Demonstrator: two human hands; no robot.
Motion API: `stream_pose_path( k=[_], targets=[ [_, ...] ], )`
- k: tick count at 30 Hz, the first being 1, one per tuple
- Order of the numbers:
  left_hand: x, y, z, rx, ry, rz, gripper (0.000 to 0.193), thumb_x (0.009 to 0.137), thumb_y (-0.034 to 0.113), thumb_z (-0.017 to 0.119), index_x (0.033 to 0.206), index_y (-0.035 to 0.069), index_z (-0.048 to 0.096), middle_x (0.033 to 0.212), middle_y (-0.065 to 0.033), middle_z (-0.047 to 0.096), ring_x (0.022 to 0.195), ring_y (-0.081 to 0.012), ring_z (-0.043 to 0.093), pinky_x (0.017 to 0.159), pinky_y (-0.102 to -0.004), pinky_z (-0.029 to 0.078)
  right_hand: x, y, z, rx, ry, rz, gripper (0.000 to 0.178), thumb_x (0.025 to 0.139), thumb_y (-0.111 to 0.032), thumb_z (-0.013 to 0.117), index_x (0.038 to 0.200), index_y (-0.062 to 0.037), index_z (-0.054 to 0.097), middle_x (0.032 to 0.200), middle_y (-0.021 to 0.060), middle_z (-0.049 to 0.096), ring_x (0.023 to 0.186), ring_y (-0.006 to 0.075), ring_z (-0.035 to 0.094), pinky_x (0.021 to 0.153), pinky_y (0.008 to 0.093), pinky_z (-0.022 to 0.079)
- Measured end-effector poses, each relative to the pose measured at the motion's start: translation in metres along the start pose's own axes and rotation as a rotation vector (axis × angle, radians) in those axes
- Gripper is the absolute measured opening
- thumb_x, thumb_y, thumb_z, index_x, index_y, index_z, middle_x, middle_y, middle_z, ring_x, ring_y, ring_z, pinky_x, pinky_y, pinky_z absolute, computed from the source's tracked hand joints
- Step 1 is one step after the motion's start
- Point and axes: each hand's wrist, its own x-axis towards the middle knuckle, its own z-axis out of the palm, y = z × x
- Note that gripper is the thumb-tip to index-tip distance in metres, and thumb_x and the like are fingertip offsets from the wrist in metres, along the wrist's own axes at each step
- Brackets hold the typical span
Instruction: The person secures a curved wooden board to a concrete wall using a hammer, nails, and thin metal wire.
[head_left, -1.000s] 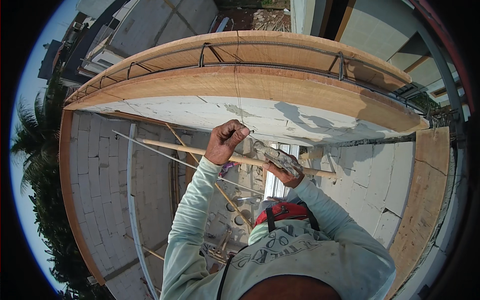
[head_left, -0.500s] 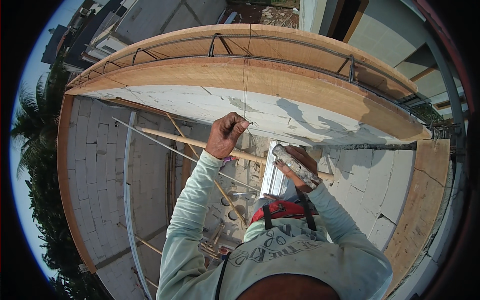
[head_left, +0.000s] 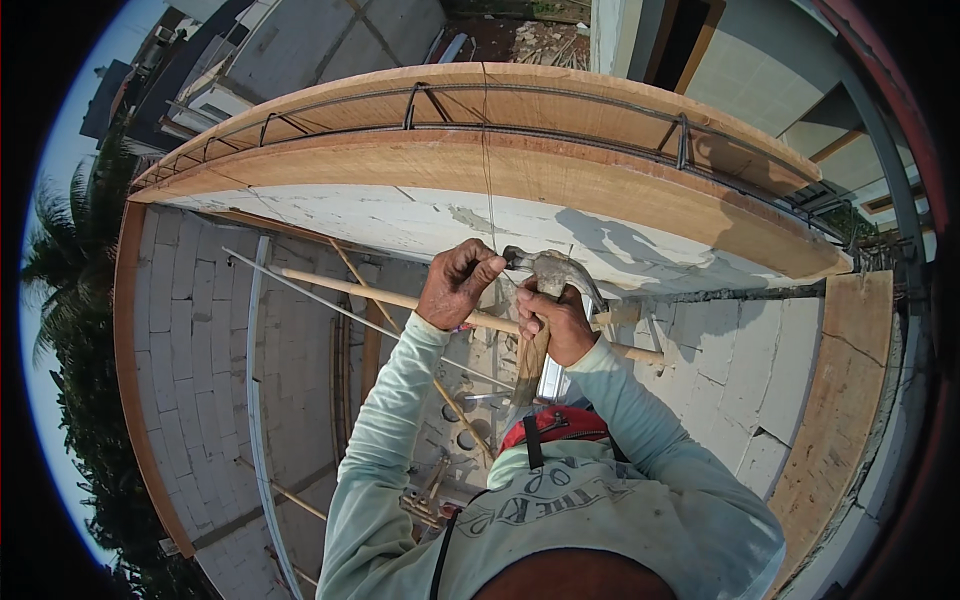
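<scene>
My left hand [head_left: 460, 284] is closed in a pinch on a thin wire [head_left: 489, 190], which hangs down over the front formwork board. In my right hand [head_left: 562, 322] is a worn claw hammer [head_left: 553, 270], gripped by its wooden handle just below the head. The hammer's striking face is right beside my left fingertips, and its claw points to the right. Whether the face touches the fingers or the wire I cannot make out. Both hands are in front of the white block wall [head_left: 420, 215], below the wooden formwork board [head_left: 400, 160].
Steel reinforcing bars [head_left: 560, 88] run between two long formwork boards. A bamboo pole [head_left: 350, 288] and metal rods cross below my hands. A red waist bag [head_left: 560, 428] is at my middle. Block walls [head_left: 195, 330] enclose the left; a plank [head_left: 850, 370] tops the right wall.
My right hand has risen and moved left, turning the hammer so its head is by my left fingers. My left hand has come down slightly, still pinching.
</scene>
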Motion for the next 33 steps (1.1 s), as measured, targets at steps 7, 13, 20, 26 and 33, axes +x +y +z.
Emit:
stream_pose_path(
  k=[7, 13, 20, 26, 33],
  targets=[
    [0.002, -0.001, -0.005, -0.102, -0.010, -0.072, 0.029, 0.089, 0.022, 0.066, 0.072, 0.003, 0.051, 0.066, 0.0027, 0.048, 0.064, -0.0071, 0.040, 0.059, -0.0243, 0.036, -0.002, -0.016, -0.003, -0.292, -0.001, -0.089, 0.011, 0.088, -0.011, 0.058, 0.093, -0.0039, 0.052, 0.066, 0.0005, 0.045, 0.054, 0.0087, 0.040, 0.052, 0.0248, 0.035],
    [0.008, 0.000, -0.005, -0.138, -0.079, 0.018, 0.027, 0.088, 0.018, 0.067, 0.070, 0.004, 0.052, 0.065, 0.0028, 0.048, 0.061, -0.0073, 0.039, 0.057, -0.0247, 0.034, 0.004, -0.024, -0.005, -0.436, 0.068, -0.159, 0.019, 0.088, -0.021, 0.060, 0.095, -0.0041, 0.054, 0.069, -0.0008, 0.047, 0.057, 0.0084, 0.042, 0.053, 0.0254, 0.036],
    [0.022, 0.022, -0.016, 0.224, -0.211, 0.200, 0.032, 0.085, 0.024, 0.069, 0.069, 0.001, 0.054, 0.059, -0.0064, 0.053, 0.054, -0.0164, 0.048, 0.052, -0.0325, 0.039, 0.026, -0.057, 0.013, -1.047, 0.108, -0.755, 0.019, 0.085, -0.012, 0.064, 0.099, 0.0003, 0.061, 0.081, 0.0185, 0.061, 0.068, 0.0297, 0.061, 0.061, 0.0353, 0.047],
    [0.016, 0.016, -0.008, 0.475, -0.077, 0.117, 0.025, 0.086, 0.022, 0.068, 0.076, -0.001, 0.060, 0.067, -0.0081, 0.062, 0.057, -0.0150, 0.053, 0.052, -0.0313, 0.042, 0.021, -0.057, 0.016, -1.237, -0.033, -0.681, 0.021, 0.084, -0.011, 0.063, 0.105, -0.0053, 0.064, 0.092, 0.0143, 0.066, 0.082, 0.0295, 0.065, 0.072, 0.0370, 0.051],
    [-0.002, -0.012, 0.001, -0.012, 0.112, -0.023, 0.024, 0.091, 0.021, 0.063, 0.085, -0.002, 0.062, 0.068, -0.0051, 0.059, 0.063, -0.0107, 0.050, 0.059, -0.0280, 0.043, 0.013, -0.024, 0.003, -1.262, -0.047, -0.664, 0.022, 0.080, -0.010, 0.066, 0.102, -0.0077, 0.066, 0.094, 0.0115, 0.066, 0.086, 0.0298, 0.064, 0.074, 0.0384, 0.052]
  ],
)
